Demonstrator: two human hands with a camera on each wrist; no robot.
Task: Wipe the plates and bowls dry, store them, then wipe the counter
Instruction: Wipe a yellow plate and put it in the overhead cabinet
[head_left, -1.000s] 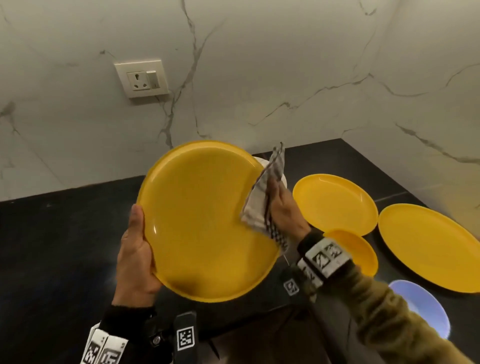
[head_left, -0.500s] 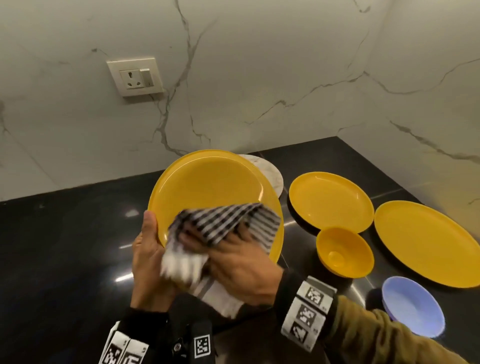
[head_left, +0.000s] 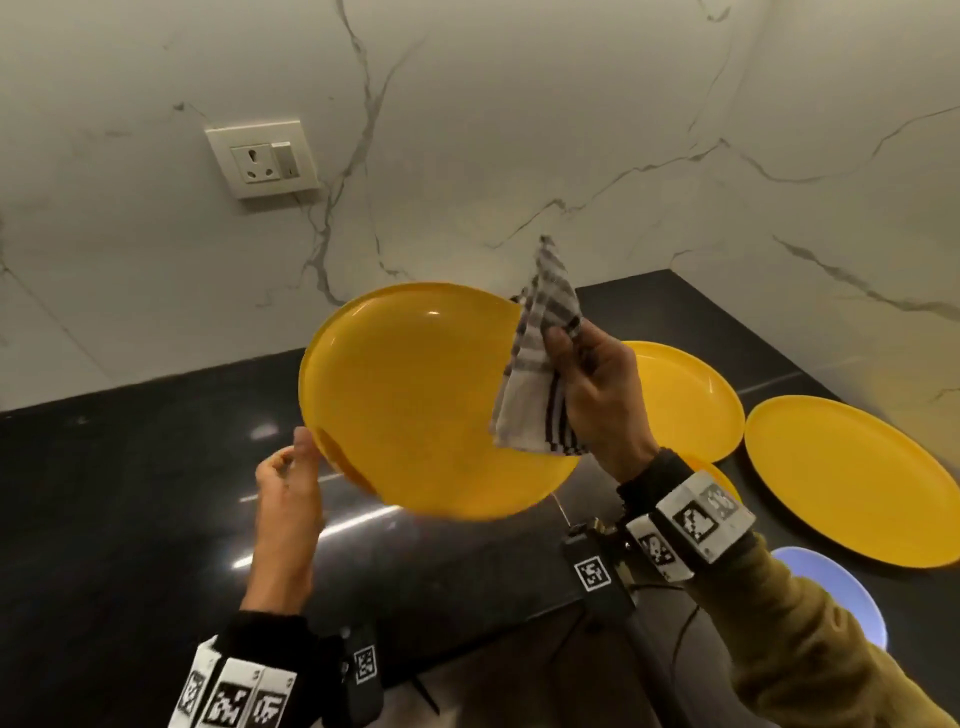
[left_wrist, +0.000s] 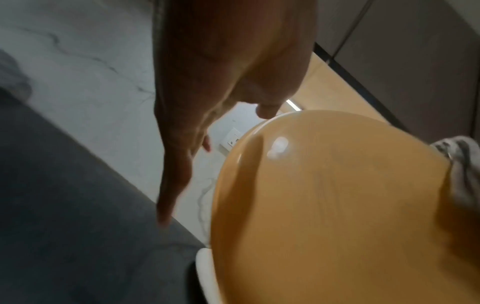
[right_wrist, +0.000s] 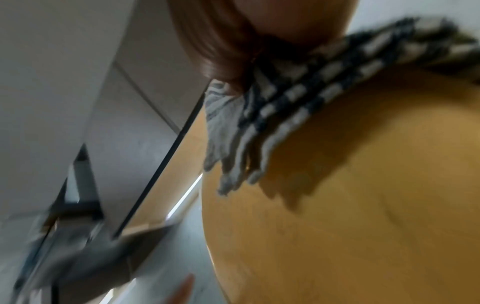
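Plate (head_left: 415, 410) yellow, glossy, tilted, round.

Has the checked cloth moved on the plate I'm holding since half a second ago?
Yes. The checked cloth went from the lower middle of the held yellow plate to its right rim, toward the plates on the counter.

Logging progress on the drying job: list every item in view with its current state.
Held yellow plate: lifted, tilted.
Checked cloth: bunched against that plate's rim.
Right hand: grips cloth.
Left hand: at plate's edge, fingers straight.
Two yellow plates: flat on counter.
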